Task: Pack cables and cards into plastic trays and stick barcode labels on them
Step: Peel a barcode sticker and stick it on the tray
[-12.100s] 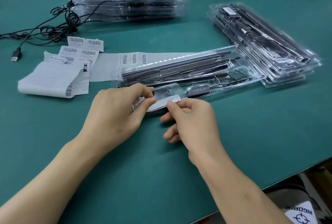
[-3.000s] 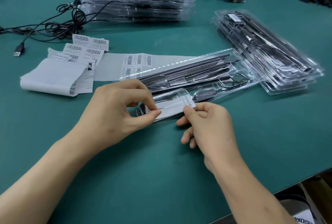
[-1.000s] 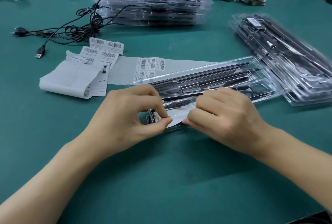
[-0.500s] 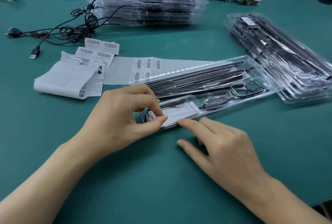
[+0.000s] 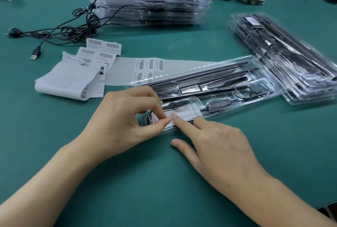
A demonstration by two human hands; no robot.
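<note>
**Now: two hands working one white slip at one open tray**

One clear plastic tray (image 5: 262,84) is lying slantwise on the green mat (image 5: 164,181). It is the reference for everything below.

- Left hand (image 5: 124,117): at the tray's near-left end, thumb and forefinger are closing in a pinch on the left end of one white slip (image 5: 184,115). Card or label, cannot tell.
- Right hand (image 5: 215,144): just nearer than the tray, fingers are lying straight and gripping nothing. One fingertip is pressing on the slip's near edge, beside the left thumb.
- The slip is sitting in the tray's near-left compartment.
- A dark coiled cable (image 5: 253,90) is lying in the tray's right-end compartment, and long dark bars are filling the far channels.
- Two tray stacks: one stack (image 5: 145,2) is standing well beyond the tray, and a second stack (image 5: 284,59) is touching its right end.
- One flat label sheet (image 5: 149,66) is running under the tray's far edge. Three barcodes are showing in its upper row, with the lower row partly hidden.
- Left of the tray, one curled backing sheet (image 5: 67,82) is lying. Beyond it are two loose label strips (image 5: 104,45), two barcodes each.
- Far left of the tray, one tangle of black cables (image 5: 80,28) is trailing. One USB plug (image 5: 35,54) is showing clearly.
</note>
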